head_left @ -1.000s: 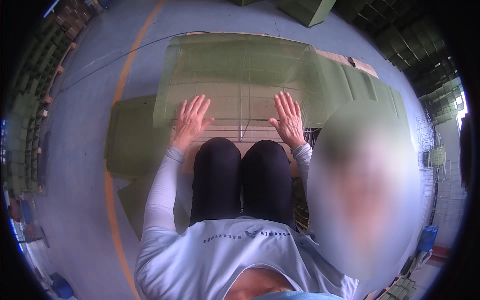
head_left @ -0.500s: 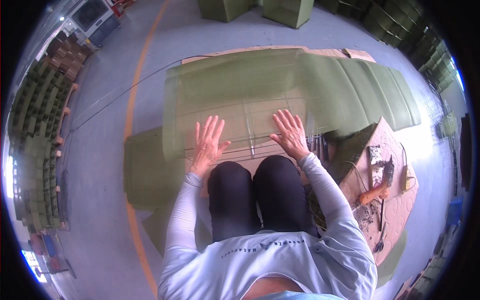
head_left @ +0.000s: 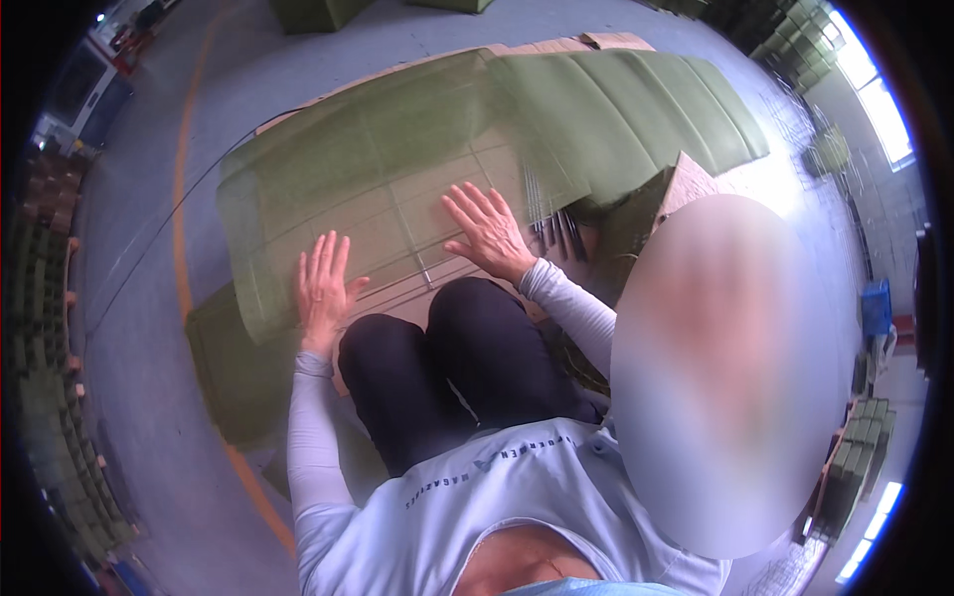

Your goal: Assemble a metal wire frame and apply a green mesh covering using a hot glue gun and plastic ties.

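"Where does the green mesh sheet (head_left: pixel 348 149) lie?"

"Over the wire frame (head_left: pixel 425 270), on the cardboard (head_left: pixel 626 42), reaching from its left side toward the creased green panel (head_left: pixel 646 109) at its far right corner."

"And the hands?"

"Both are palm down, pinching nothing that I can see. The left hand (head_left: pixel 320 298) is at the sheet's near left corner, fingers almost together, thumb out. The right hand (head_left: pixel 492 238) is farther right, fingers slightly spread, just beside the dark-ended rods (head_left: pixel 561 238). I can't tell how firmly either presses."

"So which step is this?"

"I'd judge it as laying the sheet flat over the frame."

"What would the next move call for?"

"Level palms for more smoothing, I think; any shift of the sheet would need fingertips on its near edge."
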`<act>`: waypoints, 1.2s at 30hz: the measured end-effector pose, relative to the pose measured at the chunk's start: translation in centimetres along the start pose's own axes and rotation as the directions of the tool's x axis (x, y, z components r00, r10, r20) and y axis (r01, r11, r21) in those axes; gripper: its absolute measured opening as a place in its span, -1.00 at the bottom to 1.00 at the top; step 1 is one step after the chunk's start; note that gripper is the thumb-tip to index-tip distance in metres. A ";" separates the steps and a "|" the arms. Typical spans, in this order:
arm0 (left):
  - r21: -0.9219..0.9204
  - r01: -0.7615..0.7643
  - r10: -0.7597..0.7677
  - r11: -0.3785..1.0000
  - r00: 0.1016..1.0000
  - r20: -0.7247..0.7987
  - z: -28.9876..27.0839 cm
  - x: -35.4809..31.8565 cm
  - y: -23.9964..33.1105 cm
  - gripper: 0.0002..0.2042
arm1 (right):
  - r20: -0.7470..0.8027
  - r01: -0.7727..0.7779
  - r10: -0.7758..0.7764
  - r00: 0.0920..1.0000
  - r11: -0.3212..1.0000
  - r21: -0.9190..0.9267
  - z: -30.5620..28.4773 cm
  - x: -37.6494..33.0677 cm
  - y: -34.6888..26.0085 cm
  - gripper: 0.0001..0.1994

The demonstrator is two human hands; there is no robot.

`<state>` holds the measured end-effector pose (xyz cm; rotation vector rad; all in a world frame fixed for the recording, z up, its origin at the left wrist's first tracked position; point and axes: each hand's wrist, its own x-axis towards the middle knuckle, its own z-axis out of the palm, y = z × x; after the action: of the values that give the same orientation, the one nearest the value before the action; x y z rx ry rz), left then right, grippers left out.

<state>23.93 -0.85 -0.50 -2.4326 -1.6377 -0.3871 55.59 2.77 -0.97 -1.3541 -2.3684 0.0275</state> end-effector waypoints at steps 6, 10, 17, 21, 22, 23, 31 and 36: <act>-0.001 -0.004 0.004 1.000 0.999 0.039 -0.4 0.1 0.2 -0.23 | -0.220 -0.319 0.286 0.933 0.939 -0.131 -1.5 -0.4 6.5 -0.29; 0.028 -0.057 0.055 0.998 0.995 0.088 -0.2 -0.1 -0.3 -0.20 | -0.139 -0.366 0.343 0.929 0.906 -0.213 -0.9 -2.6 8.0 -0.32; -0.027 -0.036 0.038 0.999 0.995 0.091 -0.3 0.5 -1.0 -0.16 | -0.226 -0.433 0.387 0.894 0.876 -0.214 -0.3 -2.9 7.6 -0.32; -0.040 -0.036 0.040 0.999 0.993 0.108 0.2 0.2 -1.0 -0.17 | -0.183 -0.437 0.404 0.896 0.875 -0.206 -0.5 -2.7 7.5 -0.35; -0.034 -0.032 0.036 0.999 0.993 0.111 0.3 0.1 -1.1 -0.16 | -0.181 -0.430 0.398 0.899 0.879 -0.206 -0.5 -2.7 7.6 -0.35; -0.031 -0.023 0.027 0.999 0.994 0.108 0.4 0.3 -1.2 -0.16 | -0.223 -0.450 0.411 0.884 0.877 -0.171 -0.6 -2.6 7.9 -0.35; -0.073 -0.050 0.058 0.996 0.992 0.114 -0.2 0.3 -1.8 -0.17 | -0.258 -0.559 0.566 0.783 0.822 0.106 -3.5 0.4 12.7 -0.39; -0.108 -0.050 0.065 0.993 0.988 0.142 -0.8 0.5 -1.4 -0.17 | -0.278 -0.478 0.583 0.763 0.799 0.365 -4.2 11.4 22.5 -0.43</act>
<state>22.67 -0.13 0.40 -2.6358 -1.6365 -0.2996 70.54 23.36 1.82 -1.6754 -1.5296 0.2283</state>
